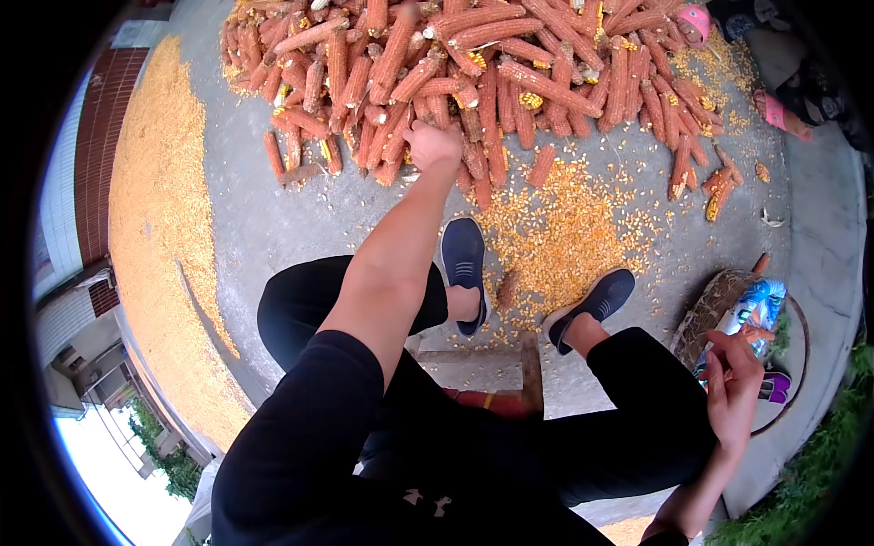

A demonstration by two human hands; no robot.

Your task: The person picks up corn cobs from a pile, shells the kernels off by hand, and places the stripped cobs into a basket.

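Note:
Reaching forward, my left hand (433,146) is at the near edge of a big heap of reddish corn cobs (387,59). Its fingers curl in against a cob there, and their tips are mostly hidden. Most cobs look stripped, while a few keep patches of yellow kernels. My right hand (736,391) is raised beside my right knee, its fingers bent in and its thumb close to them. What it holds, if anything, is hidden. Just beyond it sits a woven basket (706,305) with a blue and white plastic bag (760,296).
Loose yellow kernels (574,241) lie between my shoes, with a short cob (507,289) near my left shoe (464,264). A wide band of kernels (164,182) covers the ground at left. Another person's pink sandal (774,111) shows at upper right. A wooden stool (531,369) is below me.

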